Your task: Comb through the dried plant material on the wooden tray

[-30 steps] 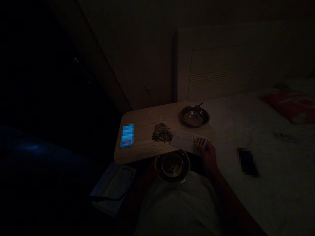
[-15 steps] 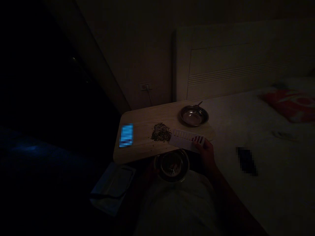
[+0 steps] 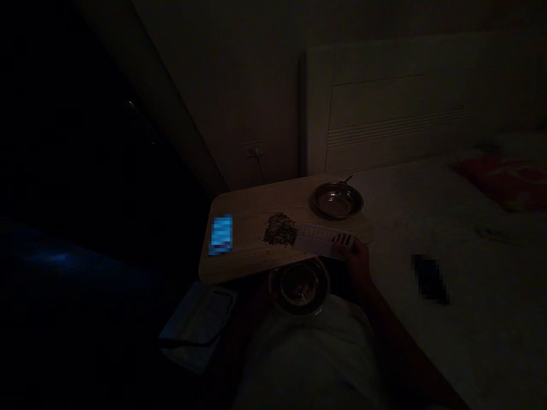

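My right hand (image 3: 359, 261) is closed on the right end of a flat white panel (image 3: 318, 244) with a row of slots along its upper side. The panel's left end meets the right side of a loose heap of small dark and pale bits, like seeds (image 3: 280, 229), on a wooden-topped table (image 3: 243, 208). Below the table's near edge, a round metal bowl (image 3: 325, 285) rests at my lap with some bits inside. At its left rim is my left hand (image 3: 265, 295), very dark; the fingers seem to grip the rim.
A shiny metal basin (image 3: 338, 200) with a handle-like piece behind it stands at the table's back right. A blurred bright blue screen (image 3: 221, 234) lies at the left. Beside me are a pale bag or box (image 3: 199, 324) and a bed (image 3: 478, 330) with a dark blurred object (image 3: 429, 279).
My right hand has slid the slotted panel slightly left against the heap. The bowl and my left hand stay in nearly the same place.
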`<move>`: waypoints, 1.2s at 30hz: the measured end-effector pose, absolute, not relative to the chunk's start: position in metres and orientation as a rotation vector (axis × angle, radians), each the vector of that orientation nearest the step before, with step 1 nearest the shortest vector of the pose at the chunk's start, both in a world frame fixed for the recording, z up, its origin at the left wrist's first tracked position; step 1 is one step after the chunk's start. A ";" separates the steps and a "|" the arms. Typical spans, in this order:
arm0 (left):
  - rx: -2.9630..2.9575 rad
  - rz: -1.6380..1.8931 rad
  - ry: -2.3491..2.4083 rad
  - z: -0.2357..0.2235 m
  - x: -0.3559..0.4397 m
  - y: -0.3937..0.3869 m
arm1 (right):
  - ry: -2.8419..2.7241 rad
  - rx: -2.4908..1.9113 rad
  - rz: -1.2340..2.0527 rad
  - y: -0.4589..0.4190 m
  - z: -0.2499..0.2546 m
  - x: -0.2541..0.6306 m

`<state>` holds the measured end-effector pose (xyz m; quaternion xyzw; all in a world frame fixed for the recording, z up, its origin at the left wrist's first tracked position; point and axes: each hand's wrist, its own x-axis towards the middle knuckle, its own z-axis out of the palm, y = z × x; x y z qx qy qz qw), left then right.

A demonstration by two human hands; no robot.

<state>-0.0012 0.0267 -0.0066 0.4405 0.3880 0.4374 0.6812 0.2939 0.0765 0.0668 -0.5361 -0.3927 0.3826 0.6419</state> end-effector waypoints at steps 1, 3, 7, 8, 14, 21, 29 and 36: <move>0.973 0.985 0.868 -0.009 -0.001 0.026 | -0.900 -1.219 0.876 0.077 0.066 0.294; 0.912 0.975 0.848 -0.014 0.000 0.026 | -0.906 -1.214 0.881 0.079 0.065 0.294; 0.850 0.959 0.843 -0.012 0.001 0.026 | -0.927 -1.210 0.880 0.081 0.064 0.292; 0.866 0.964 0.865 -0.010 0.001 0.026 | -0.928 -1.210 0.882 0.081 0.064 0.291; 0.908 0.969 0.862 -0.003 -0.001 0.027 | -0.928 -1.233 0.901 0.086 0.060 0.284; 0.908 0.969 0.848 -0.015 -0.003 0.027 | -0.958 -1.195 1.024 0.085 0.053 0.292; 0.905 0.966 0.852 -0.008 -0.002 0.027 | -0.583 -1.251 0.639 0.079 0.051 0.316; 0.961 0.940 0.918 -0.020 -0.006 0.029 | -0.721 -1.286 0.780 0.063 0.056 0.308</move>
